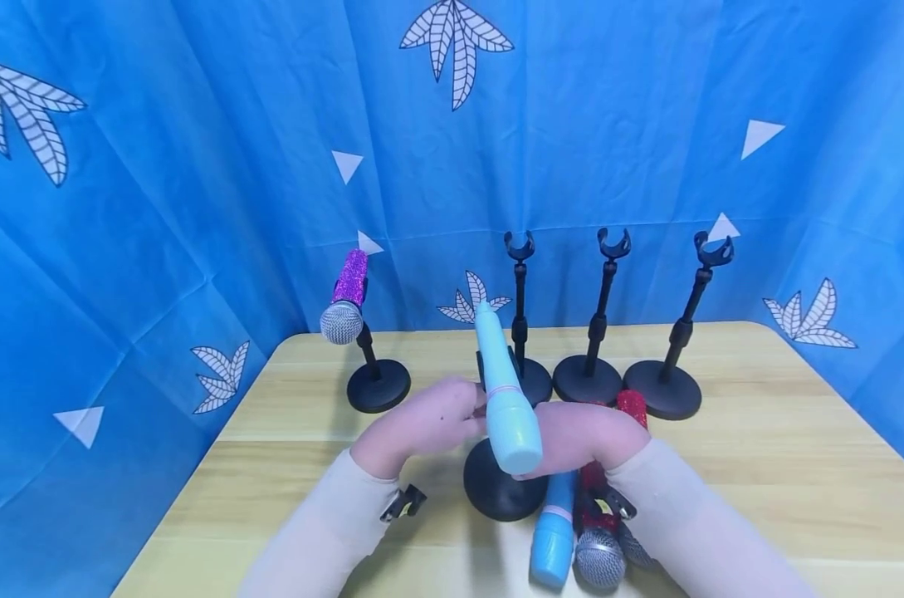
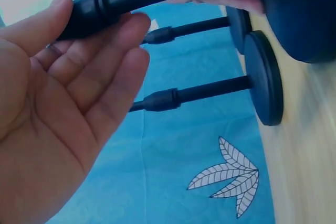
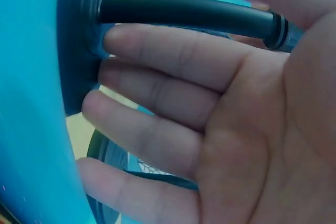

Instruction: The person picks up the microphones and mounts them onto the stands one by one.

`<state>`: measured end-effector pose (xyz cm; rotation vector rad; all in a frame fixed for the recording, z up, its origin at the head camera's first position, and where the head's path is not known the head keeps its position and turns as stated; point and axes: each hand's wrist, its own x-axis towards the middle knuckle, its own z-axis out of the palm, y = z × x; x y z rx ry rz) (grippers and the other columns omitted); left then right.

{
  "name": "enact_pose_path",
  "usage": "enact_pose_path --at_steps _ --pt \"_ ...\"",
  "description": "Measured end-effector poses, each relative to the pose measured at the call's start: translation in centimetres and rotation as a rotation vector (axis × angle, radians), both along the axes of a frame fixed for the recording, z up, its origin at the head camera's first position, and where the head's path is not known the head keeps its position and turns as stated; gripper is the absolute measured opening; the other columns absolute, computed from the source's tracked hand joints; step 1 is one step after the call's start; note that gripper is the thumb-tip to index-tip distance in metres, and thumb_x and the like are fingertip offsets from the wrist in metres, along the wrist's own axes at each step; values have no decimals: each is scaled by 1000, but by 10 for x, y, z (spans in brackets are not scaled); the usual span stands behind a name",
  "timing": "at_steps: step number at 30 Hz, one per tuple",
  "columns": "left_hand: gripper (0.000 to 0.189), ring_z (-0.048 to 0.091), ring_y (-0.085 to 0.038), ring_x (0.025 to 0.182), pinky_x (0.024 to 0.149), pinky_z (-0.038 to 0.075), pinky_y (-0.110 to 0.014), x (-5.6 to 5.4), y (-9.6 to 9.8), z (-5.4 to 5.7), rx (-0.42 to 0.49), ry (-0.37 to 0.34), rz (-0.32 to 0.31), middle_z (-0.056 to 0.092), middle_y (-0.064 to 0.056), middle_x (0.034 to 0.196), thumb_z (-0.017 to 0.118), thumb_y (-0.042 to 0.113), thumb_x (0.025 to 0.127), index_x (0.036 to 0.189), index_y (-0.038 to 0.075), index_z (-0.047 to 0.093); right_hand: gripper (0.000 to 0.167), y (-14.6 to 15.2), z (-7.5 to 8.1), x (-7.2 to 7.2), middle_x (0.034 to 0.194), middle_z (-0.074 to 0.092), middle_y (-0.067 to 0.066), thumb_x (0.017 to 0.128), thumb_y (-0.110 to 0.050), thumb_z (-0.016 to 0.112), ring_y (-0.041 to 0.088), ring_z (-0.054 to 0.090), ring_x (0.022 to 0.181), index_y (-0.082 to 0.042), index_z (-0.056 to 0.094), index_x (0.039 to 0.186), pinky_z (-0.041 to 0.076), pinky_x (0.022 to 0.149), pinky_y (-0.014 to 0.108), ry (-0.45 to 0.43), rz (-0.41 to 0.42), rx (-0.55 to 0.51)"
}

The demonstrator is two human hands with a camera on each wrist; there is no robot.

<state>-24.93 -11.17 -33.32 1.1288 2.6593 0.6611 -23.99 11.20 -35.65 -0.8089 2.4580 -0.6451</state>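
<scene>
A light blue microphone (image 1: 504,390) sits tilted on a black microphone stand (image 1: 500,490), its wide end toward me. My left hand (image 1: 432,419) holds this stand; in the left wrist view, thumb and fingers pinch the collar (image 2: 89,14) of its pole. On the other side of the pole, my right hand (image 1: 589,436) has its fingers (image 3: 163,93) extended beside it, tips close to the round base (image 3: 79,51). Another blue microphone (image 1: 552,540) lies on the table near my right wrist, next to red microphones (image 1: 599,556) partly hidden by my right forearm.
At the left, a glittery purple microphone (image 1: 350,282) rests on its own stand (image 1: 377,386). Three more black stands with open clips stand along the back right: one (image 1: 520,316), a second (image 1: 597,324) and a third (image 1: 679,332). A blue curtain (image 1: 608,108) hangs behind the wooden table (image 1: 780,465).
</scene>
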Motion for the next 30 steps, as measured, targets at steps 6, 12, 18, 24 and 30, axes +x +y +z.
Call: enact_pose_path --at_steps 6,12,18,24,30 --pt "15 55 -9 70 67 48 -26 13 -3 -1 -98 115 17 56 8 74 57 22 105 105 13 68 28 2 8 9 80 61 -12 80 -38 80 11 57 75 -23 64 99 48 72 37 26 71 140" --pt "26 64 -7 90 84 53 -30 30 -12 -9 -281 151 -48 68 8 101 64 36 100 117 17 71 25 12 18 26 75 62 -10 81 -38 78 9 55 66 -21 71 98 47 64 34 93 101 230" --pt "39 62 -9 115 97 50 -30 43 -14 -25 -391 99 -165 65 6 129 70 41 94 127 20 68 52 11 16 37 106 70 -11 79 -40 79 7 57 83 -23 71 128 52 82 37 100 135 285" --pt "62 59 -14 123 99 49 -30 54 -12 -37 -466 77 -142 55 0 145 71 50 91 141 16 61 55 3 12 43 106 68 -10 80 -45 77 7 55 85 -27 69 131 51 80 34 109 193 317" --pt "65 62 -17 119 94 52 -33 55 -13 -40 -486 103 -35 56 0 145 72 52 89 143 18 59 59 -11 9 38 126 66 -9 80 -47 77 13 62 112 -23 68 133 50 96 40 141 212 361"
